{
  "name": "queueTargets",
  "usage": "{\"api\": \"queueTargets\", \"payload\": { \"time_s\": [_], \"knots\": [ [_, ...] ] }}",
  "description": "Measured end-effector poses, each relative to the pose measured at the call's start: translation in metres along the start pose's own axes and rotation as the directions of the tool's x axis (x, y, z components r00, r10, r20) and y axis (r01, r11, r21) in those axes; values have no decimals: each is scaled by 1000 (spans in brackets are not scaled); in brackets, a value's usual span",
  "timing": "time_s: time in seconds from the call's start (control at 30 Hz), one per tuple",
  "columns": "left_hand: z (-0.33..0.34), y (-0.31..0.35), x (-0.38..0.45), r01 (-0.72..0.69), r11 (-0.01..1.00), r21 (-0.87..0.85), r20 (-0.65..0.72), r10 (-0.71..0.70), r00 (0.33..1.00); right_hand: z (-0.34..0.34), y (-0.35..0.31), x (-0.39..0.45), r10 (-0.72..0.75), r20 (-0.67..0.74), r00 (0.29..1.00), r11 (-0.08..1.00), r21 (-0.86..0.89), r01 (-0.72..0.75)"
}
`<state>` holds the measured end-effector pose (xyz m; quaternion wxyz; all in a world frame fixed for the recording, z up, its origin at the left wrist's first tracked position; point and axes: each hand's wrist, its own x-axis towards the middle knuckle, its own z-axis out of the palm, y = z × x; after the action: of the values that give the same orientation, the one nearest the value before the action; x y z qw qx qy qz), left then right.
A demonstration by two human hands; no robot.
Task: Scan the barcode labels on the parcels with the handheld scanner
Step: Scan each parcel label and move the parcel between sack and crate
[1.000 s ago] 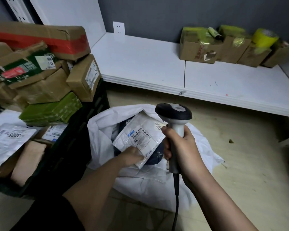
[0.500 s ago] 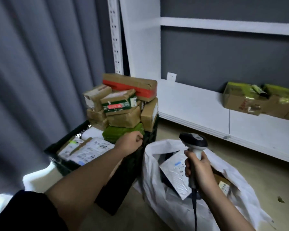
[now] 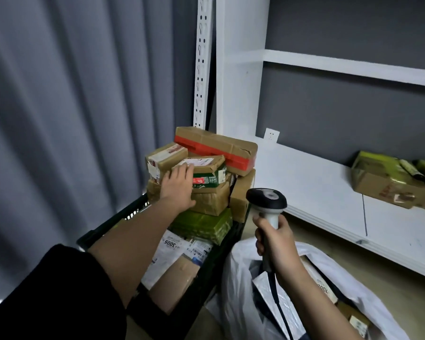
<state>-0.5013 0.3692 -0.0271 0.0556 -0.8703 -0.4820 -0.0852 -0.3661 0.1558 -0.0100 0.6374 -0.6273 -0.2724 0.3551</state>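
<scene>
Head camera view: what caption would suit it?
Left hand touches stacked parcels while right hand grips the scanner.

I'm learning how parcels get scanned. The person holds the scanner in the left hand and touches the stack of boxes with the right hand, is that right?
Not quite, the hands are swapped. The head view shows the right hand gripping the scanner, while the left hand touches the stack of boxes in the black crate.

brown cardboard parcels in a black crate, one banded red, one printed green with a red patch, one wrapped olive green. scanner black-headed with a pale grey handle. white sack, white shelf, grey pleated curtain.
</scene>
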Motion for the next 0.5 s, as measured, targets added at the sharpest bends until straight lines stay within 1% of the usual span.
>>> {"api": "queueTargets", "payload": {
  "time_s": [0.1, 0.2, 0.37, 0.5],
  "knots": [
    [15, 9, 27, -51, 996, 70, -14, 52, 999, 6, 5, 22, 14, -11, 1000, 1000, 1, -14],
    [30, 15, 42, -143, 976, 163, -50, 153, 987, 7, 10, 39, 19, -19, 1000, 1000, 1, -19],
    [39, 5, 51, -264, 929, 259, -165, 312, 936, 4, 18, 50, 16, -5, 1000, 1000, -10, -16],
    [48, 6, 55, -337, 881, 331, -153, 403, 902, 5, 26, 50, 31, 10, 999, 1000, -6, -31]
  ]
}}
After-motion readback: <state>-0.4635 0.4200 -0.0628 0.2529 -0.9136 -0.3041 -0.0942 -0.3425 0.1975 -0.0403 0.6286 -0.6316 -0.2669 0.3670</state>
